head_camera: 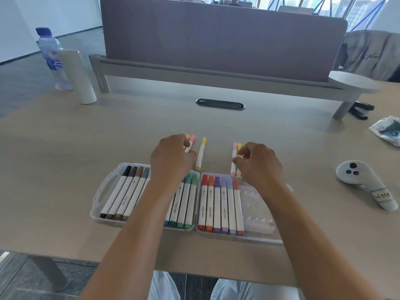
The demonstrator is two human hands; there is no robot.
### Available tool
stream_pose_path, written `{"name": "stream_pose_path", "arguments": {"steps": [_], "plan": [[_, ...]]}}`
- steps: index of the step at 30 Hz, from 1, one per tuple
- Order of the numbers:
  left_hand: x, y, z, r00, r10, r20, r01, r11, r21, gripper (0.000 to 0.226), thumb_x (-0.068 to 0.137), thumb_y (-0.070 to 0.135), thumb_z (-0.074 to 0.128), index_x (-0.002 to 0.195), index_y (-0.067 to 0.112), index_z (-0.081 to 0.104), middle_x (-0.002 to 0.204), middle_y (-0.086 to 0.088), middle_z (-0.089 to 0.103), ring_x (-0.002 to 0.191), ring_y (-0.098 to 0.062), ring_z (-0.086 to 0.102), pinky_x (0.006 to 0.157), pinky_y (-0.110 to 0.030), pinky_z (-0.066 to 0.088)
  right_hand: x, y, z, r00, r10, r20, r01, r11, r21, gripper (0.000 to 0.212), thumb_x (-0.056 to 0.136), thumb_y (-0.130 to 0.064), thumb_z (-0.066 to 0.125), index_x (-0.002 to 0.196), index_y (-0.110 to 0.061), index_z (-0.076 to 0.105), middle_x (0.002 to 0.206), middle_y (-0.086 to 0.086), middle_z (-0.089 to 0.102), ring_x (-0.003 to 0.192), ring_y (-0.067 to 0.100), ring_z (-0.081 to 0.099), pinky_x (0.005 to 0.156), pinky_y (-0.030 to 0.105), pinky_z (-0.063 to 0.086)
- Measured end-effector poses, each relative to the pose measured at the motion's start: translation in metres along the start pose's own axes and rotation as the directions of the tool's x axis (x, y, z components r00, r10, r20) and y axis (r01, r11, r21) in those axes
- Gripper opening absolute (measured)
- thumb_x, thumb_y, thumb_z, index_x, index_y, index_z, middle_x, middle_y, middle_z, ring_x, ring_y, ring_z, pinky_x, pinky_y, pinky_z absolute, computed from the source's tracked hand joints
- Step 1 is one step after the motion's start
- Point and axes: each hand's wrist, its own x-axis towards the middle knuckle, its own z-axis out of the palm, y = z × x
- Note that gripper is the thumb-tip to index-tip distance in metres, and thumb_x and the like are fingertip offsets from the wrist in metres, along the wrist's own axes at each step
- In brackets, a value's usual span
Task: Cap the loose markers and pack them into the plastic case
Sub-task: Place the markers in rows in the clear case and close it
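Observation:
An open clear plastic case (pixel 259 213) lies on the desk near me, both halves holding rows of capped markers; the right end of the right half has free slots. Beyond it lie loose markers. My left hand (pixel 171 159) has its fingers curled round a pink marker (pixel 190 144) and an orange one beside it. A yellow marker (pixel 200 153) lies free between my hands. My right hand (pixel 257 163) pinches a pink marker (pixel 234 156) that lies against another yellow marker (pixel 239 148).
A white cylinder (pixel 76 76) and a water bottle (pixel 50 55) stand at the back left. A white controller (pixel 365 187) lies at the right, a plastic bag (pixel 387 131) further back. A grey shelf and partition (pixel 216 46) close off the desk's far side.

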Motion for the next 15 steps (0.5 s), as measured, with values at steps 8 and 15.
{"name": "stream_pose_path", "arguments": {"steps": [8, 15], "plan": [[0.018, -0.01, 0.003, 0.999, 0.036, 0.034, -0.039, 0.994, 0.107, 0.022, 0.09, 0.029, 0.07, 0.11, 0.021, 0.071, 0.101, 0.0, 0.072, 0.09, -0.02, 0.066, 0.077, -0.034, 0.053, 0.015, -0.005, 0.01, 1.0, 0.01, 0.021, -0.009, 0.998, -0.07, 0.011, 0.087, -0.037, 0.073, 0.093, -0.027, 0.073, 0.104, -0.001, 0.067, 0.089, 0.022, 0.065, 0.07, 0.031, 0.043], [0.029, -0.01, 0.017, 0.996, -0.021, 0.085, 0.003, 0.977, 0.212, 0.014, 0.082, 0.031, 0.07, 0.088, 0.019, 0.076, 0.078, 0.001, 0.069, 0.073, -0.022, 0.066, 0.064, -0.03, 0.046, 0.021, -0.009, 0.024, 1.0, 0.021, -0.02, -0.023, 0.99, -0.141, 0.019, 0.082, -0.044, 0.076, 0.084, -0.025, 0.075, 0.099, 0.0, 0.065, 0.09, 0.024, 0.064, 0.07, 0.032, 0.047]]}}
